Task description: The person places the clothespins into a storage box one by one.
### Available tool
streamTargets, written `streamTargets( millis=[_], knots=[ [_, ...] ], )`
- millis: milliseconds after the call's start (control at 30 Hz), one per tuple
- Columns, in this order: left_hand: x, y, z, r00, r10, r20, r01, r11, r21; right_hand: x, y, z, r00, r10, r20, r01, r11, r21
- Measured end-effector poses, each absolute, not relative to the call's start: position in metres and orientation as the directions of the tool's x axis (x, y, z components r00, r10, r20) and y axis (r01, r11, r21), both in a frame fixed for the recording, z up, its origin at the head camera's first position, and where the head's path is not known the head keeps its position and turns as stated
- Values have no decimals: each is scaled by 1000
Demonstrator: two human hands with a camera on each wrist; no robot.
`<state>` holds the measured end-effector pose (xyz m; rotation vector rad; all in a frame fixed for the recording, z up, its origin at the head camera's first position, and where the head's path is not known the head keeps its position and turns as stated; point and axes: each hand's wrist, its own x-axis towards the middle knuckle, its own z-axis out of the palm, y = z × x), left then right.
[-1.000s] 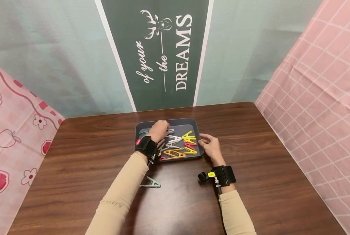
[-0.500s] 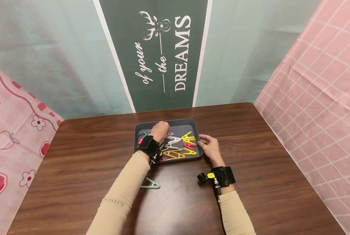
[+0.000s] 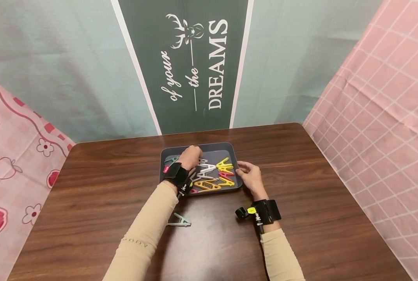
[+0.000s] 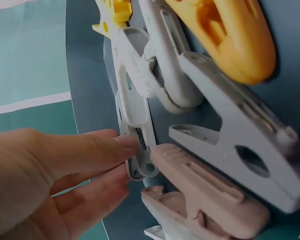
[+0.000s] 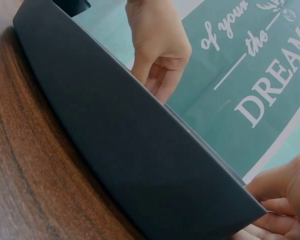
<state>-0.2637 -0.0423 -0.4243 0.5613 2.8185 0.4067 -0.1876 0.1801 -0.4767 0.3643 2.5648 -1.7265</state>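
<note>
A dark grey tray (image 3: 214, 146) holds several plastic clothespins in yellow, orange, white, grey and red. My left hand (image 3: 190, 157) reaches down into its far left part. The left wrist view shows that thumb and fingers pinching one end of a whitish clothespin (image 4: 134, 107). Beside the fingertips lie a beige clothespin (image 4: 205, 192) and a grey clothespin (image 4: 245, 127). At the tray's right side my right hand (image 3: 252, 177) holds the rim, its thumb and fingers at the corner in the right wrist view. My left wrist hides part of the tray.
A pale green clothespin (image 3: 181, 221) lies on the wooden table (image 3: 321, 210) in front of the tray, partly behind my left sleeve. Printed curtains (image 3: 282, 70) hang behind the table and at both sides.
The view has shifted very slightly. Both hands stay almost in place, the left inside the tray and the right at its edge.
</note>
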Motion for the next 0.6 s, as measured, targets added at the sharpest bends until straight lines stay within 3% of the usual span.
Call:
streamTargets(
  millis=[267,600],
  knots=[
    [-259,-49,-417,-907,381,-181,302,887,349,-188,179,-477,-970,182,-160,215,343,-914],
    [-249,-62,-407,-889,433,-147,360,860,361,-189,179,-476,-969,184,-168,224,347,-911]
  ],
)
